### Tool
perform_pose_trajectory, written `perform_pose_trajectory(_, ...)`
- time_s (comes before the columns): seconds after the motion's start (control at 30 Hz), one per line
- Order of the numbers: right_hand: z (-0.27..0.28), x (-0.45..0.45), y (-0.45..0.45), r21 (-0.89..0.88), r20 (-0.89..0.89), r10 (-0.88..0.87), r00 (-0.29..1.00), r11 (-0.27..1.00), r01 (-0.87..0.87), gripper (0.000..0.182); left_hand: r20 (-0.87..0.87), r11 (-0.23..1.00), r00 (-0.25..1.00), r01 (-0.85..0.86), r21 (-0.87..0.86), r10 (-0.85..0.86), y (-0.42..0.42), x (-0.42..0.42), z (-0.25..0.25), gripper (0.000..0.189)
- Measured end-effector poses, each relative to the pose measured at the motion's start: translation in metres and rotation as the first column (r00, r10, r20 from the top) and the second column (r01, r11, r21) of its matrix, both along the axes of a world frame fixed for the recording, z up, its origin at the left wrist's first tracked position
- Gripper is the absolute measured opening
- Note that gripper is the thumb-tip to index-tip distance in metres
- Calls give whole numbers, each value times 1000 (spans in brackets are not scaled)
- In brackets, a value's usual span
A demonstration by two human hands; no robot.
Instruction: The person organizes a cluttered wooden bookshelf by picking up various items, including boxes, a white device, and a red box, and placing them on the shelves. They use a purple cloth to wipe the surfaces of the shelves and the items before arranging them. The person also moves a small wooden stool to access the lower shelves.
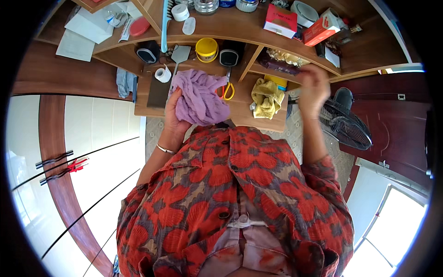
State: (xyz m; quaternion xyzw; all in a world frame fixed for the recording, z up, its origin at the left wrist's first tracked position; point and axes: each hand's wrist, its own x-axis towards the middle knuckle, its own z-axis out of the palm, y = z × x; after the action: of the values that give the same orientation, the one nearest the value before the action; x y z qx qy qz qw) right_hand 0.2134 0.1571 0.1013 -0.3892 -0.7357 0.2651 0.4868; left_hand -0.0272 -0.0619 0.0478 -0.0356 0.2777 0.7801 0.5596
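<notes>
My left hand grips a crumpled purple towel above the front of a wooden desk. My right hand is raised at the desk's right end, blurred by motion. I can make out nothing in it, and its finger positions are unclear. Just left of this hand, a shelf holds a string of pale shiny beads. Below it a crumpled olive-yellow cloth rests on the desk, partly in front of a yellow container. Scissors with yellow and red handles lie partly behind the towel.
Along the back of the desk are a paper roll, a yellow-lidded bucket and two black speakers. The upper shelf carries a blue comb, jars and a red box. A black fan stands at the right.
</notes>
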Motion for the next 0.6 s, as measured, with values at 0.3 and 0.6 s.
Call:
perform_pose_trajectory(0.3, -86, -63, -32, -461, -82, 142, 986, 872, -164, 18, -2, 1000, 1000, -2, -20, 2, -23, -8, -30, 51)
perform_pose_trajectory(0.6, -6, -105, 66, 244, 212, -321, 923, 932, 268, 79, 83, 995, 993, 81, 56, -85, -8, -14, -27, 42)
